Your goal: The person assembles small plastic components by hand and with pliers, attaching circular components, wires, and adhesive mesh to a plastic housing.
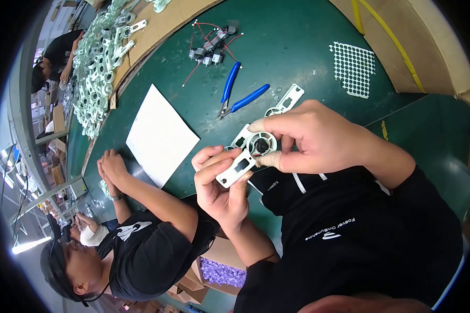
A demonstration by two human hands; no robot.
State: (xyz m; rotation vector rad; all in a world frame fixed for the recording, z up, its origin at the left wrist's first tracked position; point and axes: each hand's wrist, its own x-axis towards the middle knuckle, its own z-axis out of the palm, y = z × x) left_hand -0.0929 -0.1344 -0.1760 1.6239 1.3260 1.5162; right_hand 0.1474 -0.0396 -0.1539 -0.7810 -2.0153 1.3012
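White plastic part (240,168) with a round ring, just one clearly in grip, held up over the desk (297,52) between left hand (222,190) and right hand (324,138).
One co-worker (159,250) in black is at the left; one cardboard carton (410,41) with two yellow strips stands upper right; one heap of pale parts (94,86) lies upper left, and one plain white sheet (162,138) nearer. The right hand, nearly closed, pinches the ring with two beige-covered fingertips; the left hand, fingers curled, pinches the flat arm. One pair of blue-handled pliers (230,83), handles spread, one perforated white sheet (354,69) and one cluster of small motors (211,51) with red wires lie beyond. One similar pale piece (291,97) shows behind the right hand, perhaps joined to the held one.
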